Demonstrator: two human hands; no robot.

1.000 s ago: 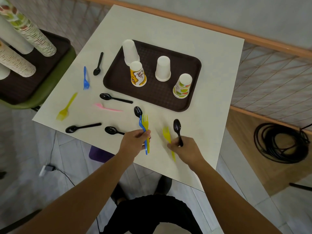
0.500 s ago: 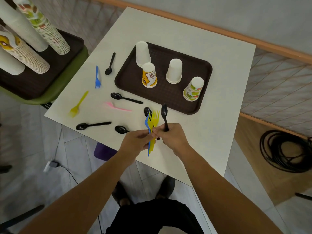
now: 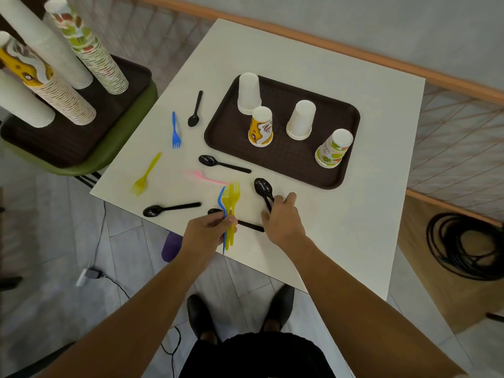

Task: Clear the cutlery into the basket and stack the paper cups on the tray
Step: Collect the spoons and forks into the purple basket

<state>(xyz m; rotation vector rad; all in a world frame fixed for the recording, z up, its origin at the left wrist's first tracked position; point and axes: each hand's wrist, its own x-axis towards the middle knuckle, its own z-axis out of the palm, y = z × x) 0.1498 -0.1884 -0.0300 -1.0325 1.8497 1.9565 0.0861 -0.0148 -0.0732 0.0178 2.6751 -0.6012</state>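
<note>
- Tray point(image 3: 281, 165), dark brown, sits on the far part of the white table point(image 3: 354, 227). I count four upturned paper cups point(image 3: 301, 120) standing on it.
- Left hand point(image 3: 207, 230): I read it as clenched round a bundle of forks point(image 3: 230, 197), one blue and the rest yellow, tines pointing away.
- Right hand point(image 3: 282, 219): thumb and forefinger pinch the handle of a black spoon point(image 3: 263, 188). Its bowl lies just off the tray's near edge.
- Loose cutlery point(image 3: 223, 165) lies on the table left of the tray: black spoons, plus blue, yellow and pink forks.
</note>
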